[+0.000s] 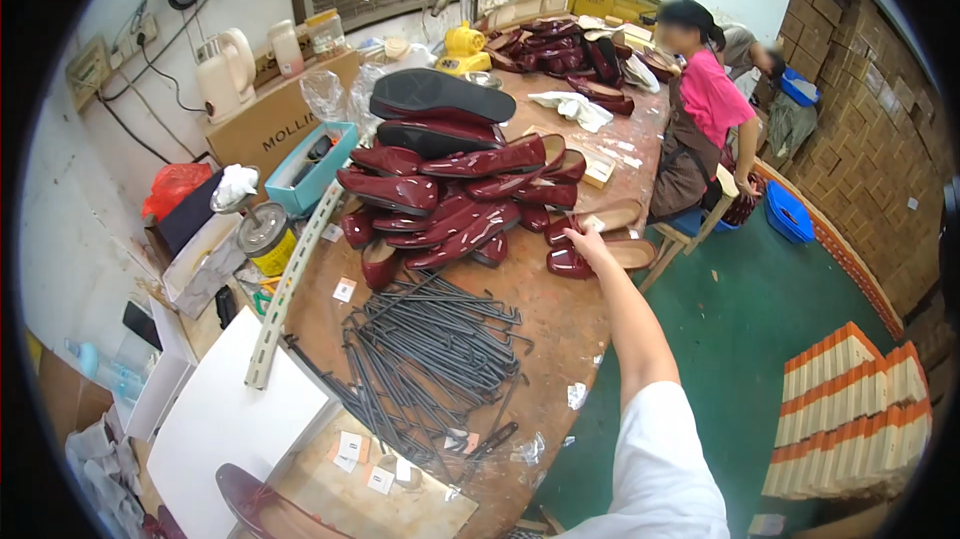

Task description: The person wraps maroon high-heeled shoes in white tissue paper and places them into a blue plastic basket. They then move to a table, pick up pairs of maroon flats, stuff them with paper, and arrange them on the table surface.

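One of our hands, the right (pixel 590 238), closes on a dark red shoe (pixel 572 262) at the pile's (pixel 450 199) near edge on the counter (pixel 560 329); our left is out of view.

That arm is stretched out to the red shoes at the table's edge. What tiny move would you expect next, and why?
Probably closing the fingers on the shoe and lifting it. The right hand rests on that dark red shoe beside the pile, arm fully stretched, and nothing shows it gripped yet. The left hand is out of view.
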Action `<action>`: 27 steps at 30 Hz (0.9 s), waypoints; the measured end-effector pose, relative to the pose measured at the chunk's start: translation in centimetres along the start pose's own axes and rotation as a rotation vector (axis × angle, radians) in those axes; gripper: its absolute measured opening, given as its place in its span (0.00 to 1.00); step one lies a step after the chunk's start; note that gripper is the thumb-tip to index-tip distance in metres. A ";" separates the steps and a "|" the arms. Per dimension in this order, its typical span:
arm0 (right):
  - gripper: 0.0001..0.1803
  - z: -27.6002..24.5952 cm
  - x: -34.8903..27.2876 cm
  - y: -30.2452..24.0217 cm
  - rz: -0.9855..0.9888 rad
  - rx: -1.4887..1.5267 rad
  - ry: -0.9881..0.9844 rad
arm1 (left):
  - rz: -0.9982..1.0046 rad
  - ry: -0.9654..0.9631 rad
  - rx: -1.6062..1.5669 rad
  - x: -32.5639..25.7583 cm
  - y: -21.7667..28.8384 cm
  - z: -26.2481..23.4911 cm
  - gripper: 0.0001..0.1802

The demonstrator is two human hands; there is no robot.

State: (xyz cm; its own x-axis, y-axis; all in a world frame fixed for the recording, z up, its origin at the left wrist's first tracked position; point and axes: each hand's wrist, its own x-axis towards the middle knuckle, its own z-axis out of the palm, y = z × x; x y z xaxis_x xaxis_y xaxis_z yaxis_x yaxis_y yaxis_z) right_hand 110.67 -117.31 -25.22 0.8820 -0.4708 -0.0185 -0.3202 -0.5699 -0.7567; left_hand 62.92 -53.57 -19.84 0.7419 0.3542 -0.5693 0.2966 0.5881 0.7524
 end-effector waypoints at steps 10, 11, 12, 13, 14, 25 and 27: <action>0.24 -8.4 -27.7 -20.6 -0.425 -0.098 -0.935 | 0.147 0.189 0.118 -3.6 0.4 -8.8 0.38; 0.24 -8.8 -31.1 -23.3 -0.654 -0.195 -1.079 | 0.255 0.117 0.044 -4.0 0.2 -9.5 0.35; 0.24 -8.1 -34.4 -25.9 -0.896 -0.284 -1.242 | 0.238 0.196 0.085 -5.4 0.9 -8.4 0.33; 0.23 -7.0 -37.3 -27.4 -1.157 -0.466 -1.278 | 0.286 0.126 0.049 -5.7 0.5 -9.9 0.31; 0.22 -5.8 -40.1 -28.3 -1.426 -0.640 -1.287 | 0.190 0.323 0.009 -6.1 0.3 -10.4 0.29; 0.13 12.3 -55.3 -28.6 -2.688 -0.871 -0.601 | 0.313 0.442 0.318 -9.6 -4.0 -9.4 0.35; 0.16 12.7 -54.5 -28.2 -2.292 -0.409 -0.891 | 0.540 0.462 0.604 -9.1 -6.3 -8.4 0.39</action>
State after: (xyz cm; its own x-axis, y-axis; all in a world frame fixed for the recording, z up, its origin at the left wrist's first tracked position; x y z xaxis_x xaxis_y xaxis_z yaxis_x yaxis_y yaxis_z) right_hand 75.98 -67.01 -11.17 -0.3480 0.9368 0.0366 0.9343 0.3433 0.0963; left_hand 49.27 -54.37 -22.14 0.5964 0.7997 -0.0698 0.3400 -0.1728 0.9244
